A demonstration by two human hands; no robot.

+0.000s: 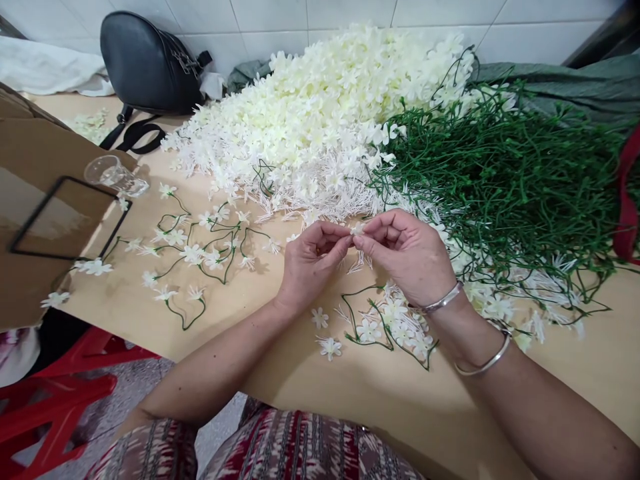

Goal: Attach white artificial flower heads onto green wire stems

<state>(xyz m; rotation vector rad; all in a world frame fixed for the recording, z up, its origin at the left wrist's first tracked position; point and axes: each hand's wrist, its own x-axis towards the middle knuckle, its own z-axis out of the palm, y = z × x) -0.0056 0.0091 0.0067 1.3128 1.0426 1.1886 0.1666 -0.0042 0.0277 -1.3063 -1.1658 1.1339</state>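
Both my hands meet near the middle of the table, fingertips pinched close together around a small white artificial flower (357,229). My left hand (316,257) grips it from the left, thumb against forefinger. From the other side my right hand (407,252) pinches it too; a bracelet and a bangle circle that wrist. White stamen threads (356,263) show just below the fingers. Under my right hand lie green stems with white flowers (400,327). Two loose white flowers (325,333) rest between my forearms.
Ahead rises a big heap of white petals (320,113), with a pile of green plastic stems (505,173) to its right. Assembled flower sprigs (200,247) spread at left. Beyond them are a clear plastic cup (115,175), a cardboard box (45,220) and a black bag (150,63).
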